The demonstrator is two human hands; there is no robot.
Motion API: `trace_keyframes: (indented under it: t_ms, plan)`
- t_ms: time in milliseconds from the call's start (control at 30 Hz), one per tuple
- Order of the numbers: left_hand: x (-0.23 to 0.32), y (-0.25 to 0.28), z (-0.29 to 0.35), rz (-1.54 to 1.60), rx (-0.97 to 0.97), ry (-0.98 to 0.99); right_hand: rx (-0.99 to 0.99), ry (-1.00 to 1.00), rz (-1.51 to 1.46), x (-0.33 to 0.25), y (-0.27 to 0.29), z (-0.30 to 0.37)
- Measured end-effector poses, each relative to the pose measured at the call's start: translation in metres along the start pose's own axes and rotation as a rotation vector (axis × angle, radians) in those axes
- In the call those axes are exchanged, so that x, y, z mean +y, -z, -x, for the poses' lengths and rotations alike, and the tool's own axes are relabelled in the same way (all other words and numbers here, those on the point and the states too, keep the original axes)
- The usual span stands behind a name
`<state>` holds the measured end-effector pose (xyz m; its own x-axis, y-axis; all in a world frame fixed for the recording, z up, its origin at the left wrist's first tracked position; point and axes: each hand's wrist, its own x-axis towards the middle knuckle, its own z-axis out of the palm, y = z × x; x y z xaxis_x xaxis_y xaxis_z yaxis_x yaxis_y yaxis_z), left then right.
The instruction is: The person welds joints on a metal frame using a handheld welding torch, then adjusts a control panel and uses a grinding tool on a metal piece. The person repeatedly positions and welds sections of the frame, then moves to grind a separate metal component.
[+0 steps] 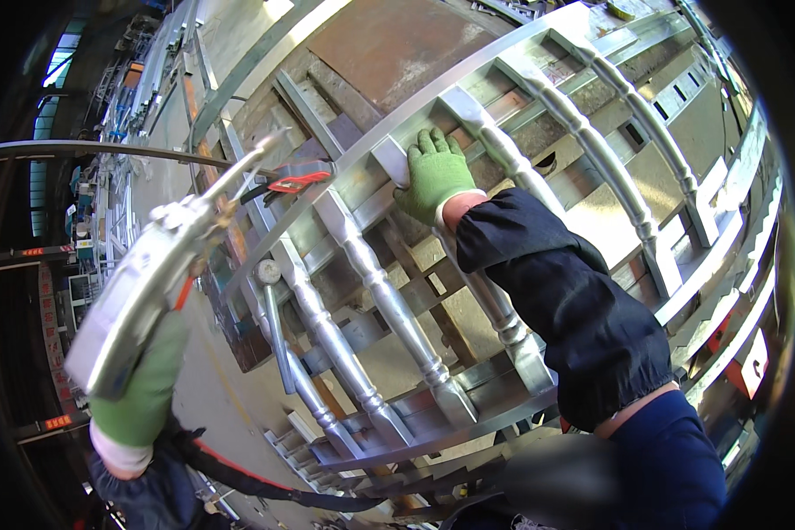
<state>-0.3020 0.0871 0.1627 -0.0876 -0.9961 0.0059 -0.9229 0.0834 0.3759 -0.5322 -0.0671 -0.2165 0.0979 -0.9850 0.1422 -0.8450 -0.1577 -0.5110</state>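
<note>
My left hand (146, 389), in a green glove, is closed around a silver welding gun (155, 287). The gun is smeared by motion; its thin nozzle points up and right toward the railing. My right hand (437, 172), also gloved in green, lies with fingers stretched out on the top of a silver baluster beside the frame's upper rail. Several turned metal balusters (375, 274) run between the two rails of this railing panel (468, 62). A red-and-black clamp (300, 177) sits at the upper rail, between the gun's nozzle and my right hand.
A hammer (274, 309) with a round head lies across the balusters at the left. Steel bars (314, 115) and a brown plate (397, 53) lie under and behind the panel. A red-and-black cable (247, 473) trails below the gun. Metal stock (141, 97) is stacked far left.
</note>
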Motion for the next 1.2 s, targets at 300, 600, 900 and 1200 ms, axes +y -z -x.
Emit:
trace_keyframes:
  t_ms: [300, 600, 900, 1200]
  plan:
    - [-0.050, -0.138, -0.078, -0.036, -0.143, -0.330, -0.099, -0.064, 0.079, 0.011, 0.013, 0.007]
    - [-0.074, -0.172, -0.092, -0.268, -0.130, -0.489, -0.097, -0.072, 0.072, 0.012, 0.015, 0.009]
    - [-0.076, -0.185, -0.098, -0.196, -0.133, -0.468, -0.108, -0.069, 0.082, 0.011, 0.016, 0.009]
    - [-0.075, -0.190, -0.100, -0.117, -0.142, -0.424, -0.078, -0.067, 0.109, 0.013, 0.012, 0.010]
